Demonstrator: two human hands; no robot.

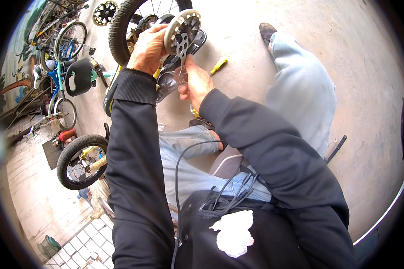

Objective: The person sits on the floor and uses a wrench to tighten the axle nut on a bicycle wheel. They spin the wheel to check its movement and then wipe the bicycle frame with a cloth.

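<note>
My left hand [146,50] is closed round the edge of a small training wheel [191,23] with a pale rim and black spokes, holding it tilted up off the floor. In front of the wheel's hub is a flat metal spanner [182,42] with several holes. My right hand [198,81] pinches the spanner's lower end between thumb and fingers. Whether the spanner sits on a nut, I cannot tell. Just behind both hands is a child's bicycle with a black-tyred wheel [120,33] and black plastic parts [167,84].
A yellow-handled screwdriver [219,66] lies right of my hands. Another small wheel [104,13] rests at the far left. Several bicycles [67,51] stand along the left side, with a tyred wheel [63,167] nearer me. A black bar [336,149] lies by my right leg.
</note>
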